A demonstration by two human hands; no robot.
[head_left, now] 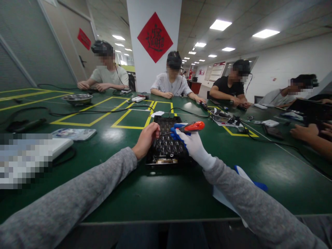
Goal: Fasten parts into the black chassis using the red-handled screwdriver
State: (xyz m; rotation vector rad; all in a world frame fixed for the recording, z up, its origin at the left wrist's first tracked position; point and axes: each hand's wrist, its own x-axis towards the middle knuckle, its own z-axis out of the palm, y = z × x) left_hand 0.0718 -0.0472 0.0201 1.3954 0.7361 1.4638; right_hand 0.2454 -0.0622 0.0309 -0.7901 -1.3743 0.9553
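Observation:
My right hand [190, 140], in a white glove with blue fingers, is closed on a screwdriver [194, 127] with a red and black handle. The thin shaft points left over a black box-shaped device [169, 147]. Rows of rounded cells mark the top of that device, and a strip of parts shows along its near edge. My bare left hand [148, 136] rests at the device's left side, close to the screwdriver tip. Its fingers are curled together; what they pinch, if anything, is hidden.
A second glove [249, 180] lies beneath my right forearm. To the left are a flat patterned packet [74, 134] and a white box [59, 149]. Farther back stand a metal bowl [77, 99] and a clear tray of parts [221, 116]. Cables cross the green table; several people sit around it.

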